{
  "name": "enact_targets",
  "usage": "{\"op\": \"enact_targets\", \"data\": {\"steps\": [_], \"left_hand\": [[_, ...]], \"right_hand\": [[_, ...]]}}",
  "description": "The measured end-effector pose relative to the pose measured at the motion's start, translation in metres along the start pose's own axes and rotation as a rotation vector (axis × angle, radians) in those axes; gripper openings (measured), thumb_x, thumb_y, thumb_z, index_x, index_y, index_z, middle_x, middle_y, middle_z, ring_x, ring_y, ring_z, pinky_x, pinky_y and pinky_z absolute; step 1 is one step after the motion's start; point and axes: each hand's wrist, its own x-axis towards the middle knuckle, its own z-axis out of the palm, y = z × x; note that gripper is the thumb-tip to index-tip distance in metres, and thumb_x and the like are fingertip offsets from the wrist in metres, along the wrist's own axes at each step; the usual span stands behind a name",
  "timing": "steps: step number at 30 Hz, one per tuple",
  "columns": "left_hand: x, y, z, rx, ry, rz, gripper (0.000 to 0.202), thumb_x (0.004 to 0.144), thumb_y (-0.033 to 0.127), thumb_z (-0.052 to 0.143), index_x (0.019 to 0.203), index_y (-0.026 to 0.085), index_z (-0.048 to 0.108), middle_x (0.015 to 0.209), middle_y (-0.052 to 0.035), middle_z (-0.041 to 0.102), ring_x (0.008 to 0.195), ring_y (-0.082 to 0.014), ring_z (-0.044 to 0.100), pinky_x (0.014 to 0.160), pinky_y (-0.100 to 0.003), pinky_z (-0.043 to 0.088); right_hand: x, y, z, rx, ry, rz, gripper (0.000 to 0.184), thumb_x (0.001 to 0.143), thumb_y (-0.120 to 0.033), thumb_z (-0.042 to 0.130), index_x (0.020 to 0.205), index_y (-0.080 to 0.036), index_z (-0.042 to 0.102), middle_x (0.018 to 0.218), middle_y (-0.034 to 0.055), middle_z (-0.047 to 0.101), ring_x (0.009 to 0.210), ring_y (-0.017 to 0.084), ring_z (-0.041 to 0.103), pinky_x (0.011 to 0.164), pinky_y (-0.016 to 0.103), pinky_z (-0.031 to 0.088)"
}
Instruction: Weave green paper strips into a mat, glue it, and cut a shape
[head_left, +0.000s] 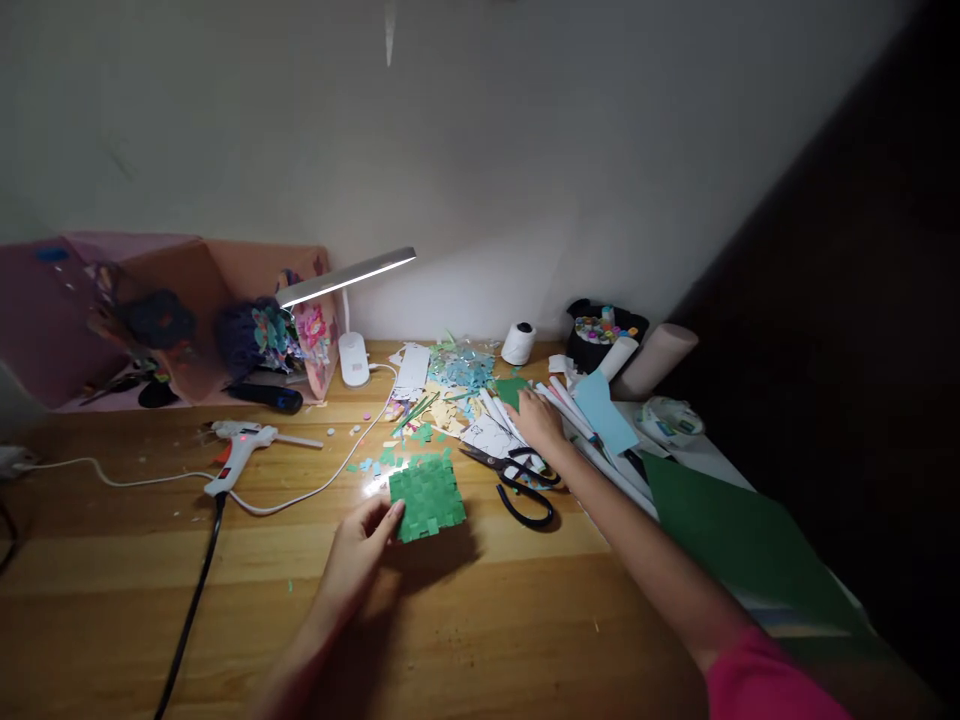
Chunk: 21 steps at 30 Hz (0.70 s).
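My left hand (367, 535) pinches a woven green paper square (427, 497) by its left edge, thumb on top, and holds it just above the table. My right hand (537, 418) reaches to the far side, its fingers closed on a smaller piece of green paper (511, 390); the fingertips are partly hidden. Black-handled scissors (517, 480) lie below my right hand, with a white printed paper (484, 436) beside them. Green paper scraps (422, 433) are scattered behind the woven square.
On the left, a glue gun (241, 455) lies with its cable. Behind it are pink boxes (262, 255) and a lit desk lamp (352, 275). A thread spool (518, 344), a black pen holder (589, 350), paper rolls (660, 362) and a green sheet (742, 530) are farther right.
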Motion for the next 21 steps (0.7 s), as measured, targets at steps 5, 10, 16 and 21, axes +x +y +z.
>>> {"op": "enact_targets", "data": {"steps": [5,10,16,21], "left_hand": [[0.012,0.021,-0.007,0.092,0.104,0.100,0.037,0.078,0.051,0.054,0.064,0.017,0.050,0.057,0.0031,0.045,0.056,-0.0131,0.046,0.054,-0.022,0.036],[0.068,0.053,-0.002,0.230,0.174,0.214,0.034,0.080,0.048,0.048,0.063,0.018,0.050,0.054,0.0028,0.048,0.054,-0.0144,0.052,0.055,-0.023,0.040],[0.122,0.068,0.024,0.362,0.314,0.271,0.013,0.078,0.026,0.049,0.074,0.015,0.054,0.070,-0.0074,0.059,0.073,-0.0233,0.059,0.072,-0.036,0.045],[0.025,0.111,0.053,0.400,0.123,0.597,0.022,0.084,0.019,0.042,0.104,0.018,0.052,0.095,-0.0087,0.061,0.080,-0.0180,0.059,0.074,-0.033,0.048]], "right_hand": [[-0.001,0.002,-0.007,-0.068,-0.038,-0.034,0.029,0.090,-0.030,0.053,0.116,-0.017,0.054,0.117,0.0084,0.057,0.097,0.020,0.059,0.081,0.041,0.051],[-0.001,0.002,-0.012,-0.117,-0.086,-0.079,0.031,0.089,-0.030,0.054,0.117,-0.016,0.054,0.117,0.0088,0.057,0.097,0.021,0.059,0.081,0.041,0.051],[-0.006,-0.002,-0.018,-0.176,-0.132,-0.115,0.028,0.090,-0.030,0.053,0.115,-0.017,0.056,0.118,0.0093,0.057,0.097,0.020,0.059,0.082,0.039,0.051],[-0.007,-0.003,-0.020,-0.219,-0.163,-0.144,0.028,0.090,-0.030,0.053,0.114,-0.017,0.056,0.118,0.0093,0.057,0.097,0.020,0.059,0.082,0.039,0.051]]}}
